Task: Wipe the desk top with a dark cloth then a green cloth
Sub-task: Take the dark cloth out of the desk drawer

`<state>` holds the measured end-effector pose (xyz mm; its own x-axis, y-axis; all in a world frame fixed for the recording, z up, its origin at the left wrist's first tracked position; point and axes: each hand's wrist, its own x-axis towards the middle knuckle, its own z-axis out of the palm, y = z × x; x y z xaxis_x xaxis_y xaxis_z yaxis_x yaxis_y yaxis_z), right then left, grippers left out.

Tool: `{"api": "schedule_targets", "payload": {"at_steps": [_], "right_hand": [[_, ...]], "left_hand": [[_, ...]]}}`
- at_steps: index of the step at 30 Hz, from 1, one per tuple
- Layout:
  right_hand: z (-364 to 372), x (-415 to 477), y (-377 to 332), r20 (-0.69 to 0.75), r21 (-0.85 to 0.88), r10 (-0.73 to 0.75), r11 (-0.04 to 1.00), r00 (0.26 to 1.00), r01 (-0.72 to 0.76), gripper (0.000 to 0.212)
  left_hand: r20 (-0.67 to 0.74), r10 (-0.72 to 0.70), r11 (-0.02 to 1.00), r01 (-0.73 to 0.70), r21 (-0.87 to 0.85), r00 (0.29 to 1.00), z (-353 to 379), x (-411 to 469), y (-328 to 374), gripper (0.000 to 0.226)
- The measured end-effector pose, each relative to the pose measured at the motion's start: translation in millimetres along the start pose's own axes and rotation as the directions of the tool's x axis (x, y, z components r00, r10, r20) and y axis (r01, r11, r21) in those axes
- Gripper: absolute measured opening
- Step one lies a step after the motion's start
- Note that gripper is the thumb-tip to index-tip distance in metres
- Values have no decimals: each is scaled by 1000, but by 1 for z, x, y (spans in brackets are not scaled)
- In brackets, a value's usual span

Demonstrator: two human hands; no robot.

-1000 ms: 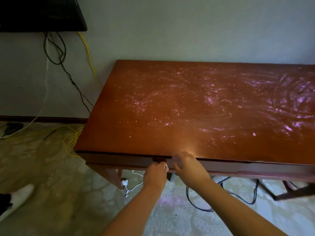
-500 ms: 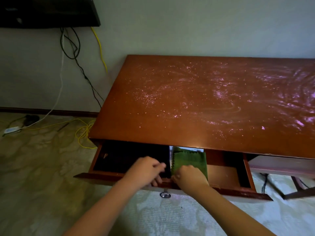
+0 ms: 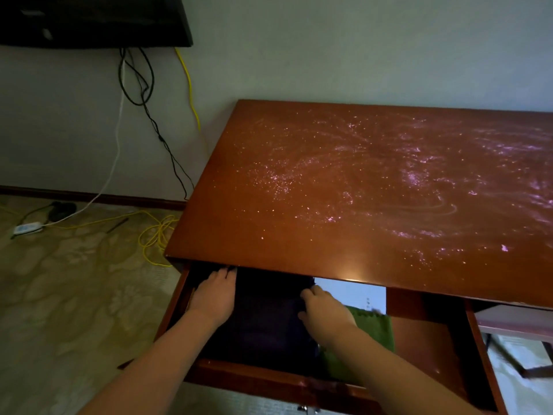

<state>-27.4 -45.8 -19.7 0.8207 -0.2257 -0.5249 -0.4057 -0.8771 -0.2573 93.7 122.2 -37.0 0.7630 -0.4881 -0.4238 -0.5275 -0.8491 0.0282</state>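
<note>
Reaching hands (image 3: 213,298): two; cloths (image 3: 266,319): two.

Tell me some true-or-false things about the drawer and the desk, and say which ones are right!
1. The wooden drawer under the reddish-brown desk top is pulled open. True.
2. The folded green cloth lies on the desk top. False: it lies in the drawer, beside the dark cloth.
3. Both hands are inside the drawer, the left hand and right hand at the dark cloth's two sides. True.
4. The desk top is spotless. False: pale specks and smears cover it.
5. A yellow cable lies coiled on the floor left of the desk. True.
</note>
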Motion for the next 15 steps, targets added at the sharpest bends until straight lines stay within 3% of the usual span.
{"api": "schedule_targets", "payload": {"at_steps": [5, 10, 15], "right_hand": [[-3, 40, -16, -34, -48, 37, 998, 999, -39, 38], [5, 60, -17, -4, -98, 81, 992, 997, -81, 36], [7, 54, -16, -77, -160, 62, 984, 995, -74, 31]], "left_hand": [[35, 14, 979, -21, 204, 999, 1, 26, -9, 48], [101, 37, 976, -57, 208, 994, 4, 42, -23, 37], [-8, 107, 974, -103, 203, 994, 10, 42, -28, 39]]}}
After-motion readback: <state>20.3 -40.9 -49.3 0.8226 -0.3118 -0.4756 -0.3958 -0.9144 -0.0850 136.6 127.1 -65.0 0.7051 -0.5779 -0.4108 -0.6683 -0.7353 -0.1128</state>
